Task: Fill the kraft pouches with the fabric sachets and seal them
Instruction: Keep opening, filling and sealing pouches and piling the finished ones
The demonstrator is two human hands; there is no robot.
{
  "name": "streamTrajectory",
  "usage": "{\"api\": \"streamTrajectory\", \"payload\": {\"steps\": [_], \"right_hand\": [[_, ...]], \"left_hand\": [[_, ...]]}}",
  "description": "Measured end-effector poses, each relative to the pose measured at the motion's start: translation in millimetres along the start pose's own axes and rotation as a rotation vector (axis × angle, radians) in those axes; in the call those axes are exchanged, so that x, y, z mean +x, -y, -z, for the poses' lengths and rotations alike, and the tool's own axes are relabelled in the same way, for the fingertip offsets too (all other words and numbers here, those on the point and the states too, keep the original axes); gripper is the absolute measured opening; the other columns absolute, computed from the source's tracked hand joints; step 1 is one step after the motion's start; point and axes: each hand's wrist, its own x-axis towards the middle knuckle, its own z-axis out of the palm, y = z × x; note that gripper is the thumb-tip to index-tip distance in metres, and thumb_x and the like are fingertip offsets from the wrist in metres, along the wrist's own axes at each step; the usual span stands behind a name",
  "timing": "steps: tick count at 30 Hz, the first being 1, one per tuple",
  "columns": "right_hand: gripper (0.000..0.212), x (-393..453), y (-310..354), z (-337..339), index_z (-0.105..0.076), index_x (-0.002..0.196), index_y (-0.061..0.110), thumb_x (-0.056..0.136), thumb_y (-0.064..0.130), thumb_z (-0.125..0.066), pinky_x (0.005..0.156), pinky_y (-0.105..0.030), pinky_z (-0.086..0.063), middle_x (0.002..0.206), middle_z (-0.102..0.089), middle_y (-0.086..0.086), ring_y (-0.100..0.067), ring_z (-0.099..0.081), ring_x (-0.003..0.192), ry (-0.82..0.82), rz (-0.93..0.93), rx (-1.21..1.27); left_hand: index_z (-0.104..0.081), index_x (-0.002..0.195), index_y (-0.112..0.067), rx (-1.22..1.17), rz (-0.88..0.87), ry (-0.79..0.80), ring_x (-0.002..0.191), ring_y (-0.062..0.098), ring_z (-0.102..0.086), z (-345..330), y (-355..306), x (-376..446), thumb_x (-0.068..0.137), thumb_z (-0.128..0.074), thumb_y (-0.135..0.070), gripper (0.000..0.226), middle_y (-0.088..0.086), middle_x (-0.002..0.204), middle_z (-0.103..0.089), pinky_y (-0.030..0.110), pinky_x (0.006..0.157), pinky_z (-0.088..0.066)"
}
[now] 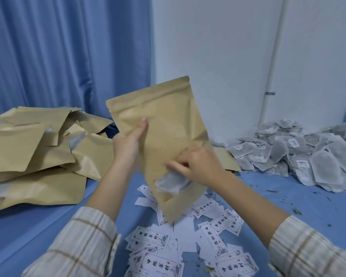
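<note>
Behind the kraft pouch [164, 124], left hand [128, 144] grips; right hand [196, 166] pinches a blurred sachet [170, 184].

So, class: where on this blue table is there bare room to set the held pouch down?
Bare blue table shows between the kraft pouch pile and the left sleeve, and near right between the printed labels and the sachet heap, though flecked with crumbs. The middle, under the held pouch, is crowded.

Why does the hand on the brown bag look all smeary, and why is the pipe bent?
In the head view, the right hand and the lower kraft pouch are motion-blurred; the left hand is sharper. The wide-angle lens bows the wall pipe. Lighting is soft, no glare.
</note>
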Motion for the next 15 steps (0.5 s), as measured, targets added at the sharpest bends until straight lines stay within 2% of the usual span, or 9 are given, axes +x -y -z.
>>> {"api": "streamTrajectory", "payload": {"steps": [2, 3, 4, 6, 8, 10, 11, 13, 15], "right_hand": [[0.038, -3, -5, -3, -0.057, 0.068, 0.015, 0.083, 0.050, -0.061, 0.061, -0.013, -0.030, 0.065, -0.054, 0.010, -0.005, -0.040, 0.063, -0.125, -0.191, 0.235], [0.042, -3, -7, -6, -0.053, 0.070, 0.015, 0.076, 0.054, -0.066, 0.058, -0.014, -0.032, 0.065, -0.048, 0.011, -0.006, -0.039, 0.062, -0.157, -0.300, 0.341], [0.048, -3, -10, -9, -0.051, 0.076, 0.016, 0.068, 0.061, -0.068, 0.060, -0.015, -0.035, 0.072, -0.048, 0.011, -0.004, -0.042, 0.066, -0.169, -0.410, 0.413], [0.070, -3, -14, -19, -0.048, 0.095, 0.021, 0.053, 0.073, -0.067, 0.077, -0.027, -0.044, 0.094, -0.047, 0.007, -0.010, -0.048, 0.089, -0.184, -0.618, 0.478], [0.098, -4, -18, -29, -0.043, 0.118, 0.022, 0.042, 0.080, -0.065, 0.096, -0.036, -0.040, 0.118, -0.041, 0.003, -0.018, -0.040, 0.114, -0.169, -0.791, 0.484], [0.119, -5, -18, -35, -0.031, 0.135, 0.020, 0.039, 0.080, -0.067, 0.098, -0.039, -0.039, 0.133, -0.035, -0.003, -0.024, -0.037, 0.124, -0.110, -0.955, 0.646], [0.119, -7, -16, -37, -0.027, 0.138, 0.021, 0.042, 0.076, -0.070, 0.091, -0.039, -0.046, 0.134, -0.038, -0.005, -0.024, -0.044, 0.121, -0.076, -1.021, 0.845], [0.096, -10, -14, -43, -0.036, 0.136, 0.016, 0.059, 0.058, -0.076, 0.072, -0.035, -0.055, 0.122, -0.058, -0.003, -0.021, -0.061, 0.103, -0.034, -1.036, 1.326], [0.063, -13, -12, -54, -0.052, 0.127, 0.013, 0.073, 0.035, -0.074, 0.073, -0.036, -0.056, 0.111, -0.068, -0.004, -0.021, -0.067, 0.096, -0.113, -0.953, 1.598]], "left_hand": [[-0.068, 0.095, -0.018, -0.077, 0.049, -0.061, 0.082, 0.009, -0.071, 8, -1, -2, 0.078, -0.076, -0.034, 0.025, -0.009, 0.089, -0.074, 0.028, 0.070, -0.057], [-0.068, 0.094, -0.018, -0.118, 0.076, -0.088, 0.087, 0.013, -0.070, 13, -1, -3, 0.078, -0.076, -0.035, 0.025, -0.006, 0.092, -0.074, 0.034, 0.078, -0.057], [-0.068, 0.093, -0.018, -0.158, 0.095, -0.111, 0.089, 0.016, -0.070, 19, -1, -3, 0.078, -0.076, -0.035, 0.025, -0.005, 0.094, -0.074, 0.039, 0.083, -0.056], [-0.067, 0.096, -0.018, -0.237, 0.127, -0.131, 0.092, 0.019, -0.070, 32, 0, -2, 0.079, -0.076, -0.034, 0.025, -0.002, 0.099, -0.073, 0.045, 0.088, -0.054], [-0.066, 0.103, -0.020, -0.304, 0.157, -0.146, 0.093, 0.022, -0.070, 46, 1, 0, 0.079, -0.075, -0.036, 0.030, -0.001, 0.103, -0.073, 0.049, 0.088, -0.053], [-0.065, 0.106, -0.020, -0.380, 0.183, -0.198, 0.089, 0.025, -0.071, 58, 3, 3, 0.077, -0.077, -0.037, 0.036, 0.000, 0.100, -0.073, 0.052, 0.084, -0.054], [-0.064, 0.109, -0.020, -0.407, 0.198, -0.216, 0.087, 0.025, -0.071, 62, 5, 4, 0.076, -0.077, -0.038, 0.040, 0.001, 0.100, -0.073, 0.052, 0.081, -0.055], [-0.063, 0.114, -0.020, -0.426, 0.221, -0.208, 0.088, 0.024, -0.071, 65, 11, 5, 0.077, -0.075, -0.041, 0.044, 0.001, 0.103, -0.072, 0.047, 0.075, -0.057], [-0.063, 0.115, -0.021, -0.424, 0.224, -0.131, 0.093, 0.018, -0.070, 63, 18, 1, 0.083, -0.070, -0.039, 0.037, 0.000, 0.108, -0.071, 0.039, 0.076, -0.058]]}}
